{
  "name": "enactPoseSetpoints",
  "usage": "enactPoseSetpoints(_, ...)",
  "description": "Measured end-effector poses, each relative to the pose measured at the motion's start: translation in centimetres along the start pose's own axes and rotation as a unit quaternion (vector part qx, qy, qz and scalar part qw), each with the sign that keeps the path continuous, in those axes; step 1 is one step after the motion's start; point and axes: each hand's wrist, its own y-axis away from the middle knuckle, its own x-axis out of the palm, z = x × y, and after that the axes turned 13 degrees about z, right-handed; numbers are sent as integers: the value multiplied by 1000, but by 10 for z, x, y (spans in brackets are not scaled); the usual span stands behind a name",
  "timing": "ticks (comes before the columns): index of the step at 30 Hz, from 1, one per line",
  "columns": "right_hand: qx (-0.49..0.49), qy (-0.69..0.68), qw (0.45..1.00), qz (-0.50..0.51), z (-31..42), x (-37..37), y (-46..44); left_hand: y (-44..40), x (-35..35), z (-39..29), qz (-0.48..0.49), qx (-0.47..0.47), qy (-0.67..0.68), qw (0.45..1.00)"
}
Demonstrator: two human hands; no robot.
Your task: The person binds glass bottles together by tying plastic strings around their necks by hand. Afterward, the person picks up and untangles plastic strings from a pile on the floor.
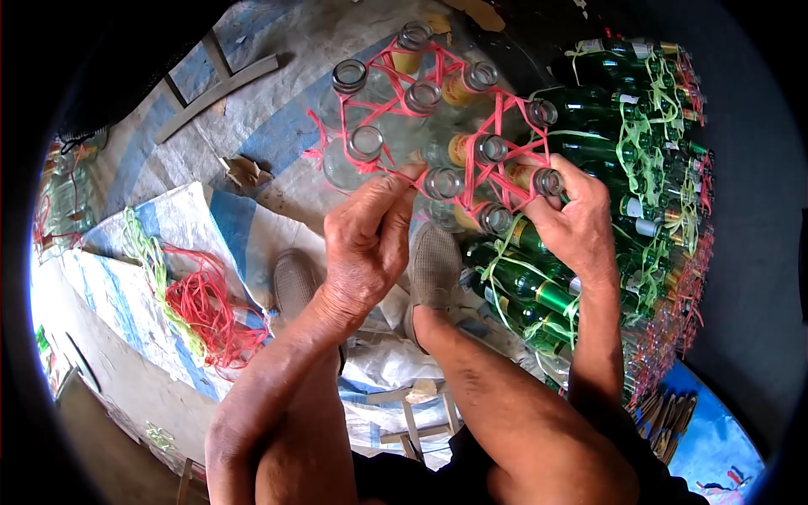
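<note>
A cluster of several clear glass bottles [370, 145] stands in front of my feet, open mouths up. Pink plastic twine [396, 105] runs from neck to neck and laces them together. My left hand [370, 240] is closed at the near left side, thumb and forefinger pinching the twine beside one neck. On the right, my right hand [576, 219] has its thumb and fingers round the neck of an outer bottle [548, 183], with twine close by. Some bottles carry yellowish labels. The fingertips of my right hand are partly hidden.
Many green bottles [581, 143] tied with pale green twine lie stacked on the right. Loose red and green twine [202, 295] lies on a white and blue sheet [227, 227] at left. A metal frame [223, 88] is at upper left. More clear bottles [67, 198] stand far left.
</note>
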Motion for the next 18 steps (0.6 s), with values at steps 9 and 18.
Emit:
enactPoseSetpoints(9, 52, -14, 999, 0, -19, -22, 16, -15, 25, -5, 36, 4, 3, 999)
enactPoseSetpoints(18, 65, -10, 998, -11, -30, -34, 35, -17, 47, -11, 80, 3, 0, 997)
